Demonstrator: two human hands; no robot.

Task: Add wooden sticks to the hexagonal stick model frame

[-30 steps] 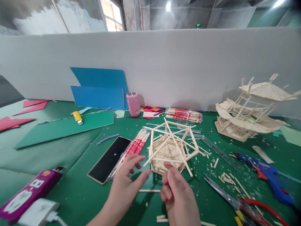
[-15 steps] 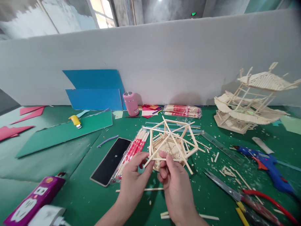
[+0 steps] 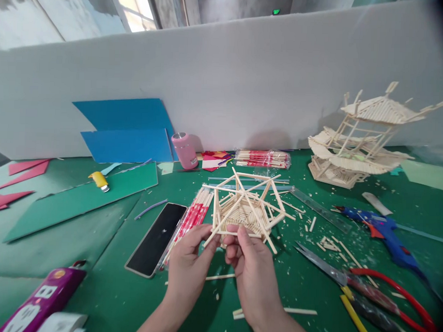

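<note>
A frame of thin wooden sticks [image 3: 243,213], with a slatted polygonal base and crossing sticks over its top, is held just above the table in front of me. My left hand [image 3: 191,259] pinches its near left corner between thumb and fingers. On the near edge, the thumb and bent fingers of my right hand [image 3: 252,264] grip a horizontal stick of the frame. Part of the base is hidden behind my fingers. Packed red-and-white wrapped sticks [image 3: 193,213] lie beside my left hand, next to a black phone [image 3: 157,239].
At the back right stands a stick pagoda model [image 3: 360,142]. A blue glue gun [image 3: 386,234], scissors [image 3: 327,266] and stick offcuts [image 3: 329,245] lie to the right. A pink canister [image 3: 184,151], yellow cutter [image 3: 99,180], green board [image 3: 85,200] and purple power strip [image 3: 44,295] are leftward.
The view has shifted slightly, so most things sit a little further left. Both hands keep the same hold on the stick frame.
</note>
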